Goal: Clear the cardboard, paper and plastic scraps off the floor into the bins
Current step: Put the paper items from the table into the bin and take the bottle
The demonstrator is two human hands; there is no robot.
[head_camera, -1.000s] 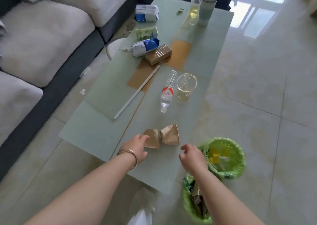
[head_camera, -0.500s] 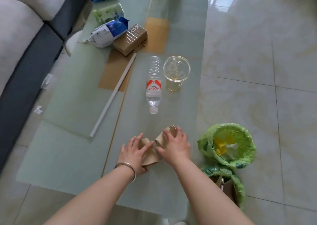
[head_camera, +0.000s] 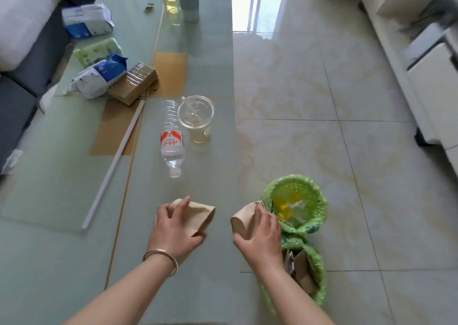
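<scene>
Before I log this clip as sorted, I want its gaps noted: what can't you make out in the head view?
- Near bin: the right hand and forearm cover much of its opening; contents mostly hidden.
- Bottles at the table's far end: tops cut off by the top edge.
- Water bottle label: print too small to read.
- Brown paper piece: partly covered by the left hand.

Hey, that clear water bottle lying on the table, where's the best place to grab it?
Grip the water bottle from above, around its labelled middle. It lies on its side, cap towards you, and the cup crowds its right side, so come straight down.
</scene>
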